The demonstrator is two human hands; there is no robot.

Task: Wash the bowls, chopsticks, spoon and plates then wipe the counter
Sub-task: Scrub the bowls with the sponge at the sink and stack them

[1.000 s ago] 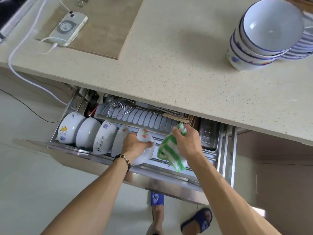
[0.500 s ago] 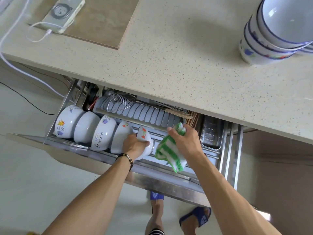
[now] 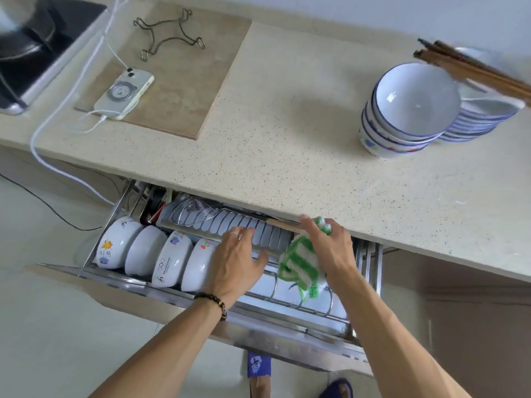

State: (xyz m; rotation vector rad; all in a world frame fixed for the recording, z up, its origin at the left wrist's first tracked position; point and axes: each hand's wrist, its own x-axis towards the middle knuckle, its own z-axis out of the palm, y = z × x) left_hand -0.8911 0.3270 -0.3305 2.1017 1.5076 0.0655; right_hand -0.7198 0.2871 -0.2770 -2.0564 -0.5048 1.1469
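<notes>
Several white bowls [image 3: 143, 249] stand on edge in the rack of an open pull-out drawer [image 3: 281, 334] under the counter [image 3: 287, 156]. My left hand [image 3: 238, 259] hovers over the rightmost racked bowl with relaxed fingers and holds nothing. A green and white striped cloth [image 3: 301, 262] hangs from my right hand [image 3: 327, 248], which grips it just under the counter edge. On the counter at the right sit a stack of blue-rimmed bowls [image 3: 408, 110], a pile of plates [image 3: 482, 119] and brown chopsticks [image 3: 474, 67] lying across them.
A phone [image 3: 123, 94] on a white cable lies on a brown board [image 3: 178, 73] with a wire trivet [image 3: 169, 35]. A cooktop with a dark pan [image 3: 34, 44] is at far left. A wire strainer [image 3: 192, 211] lies in the drawer's back rack. My slippered feet [image 3: 258, 369] are below.
My left hand has let go of the bowl it was setting in the rack and lifted off it. The right hand with the cloth rose toward the counter edge. The view tilted up.
</notes>
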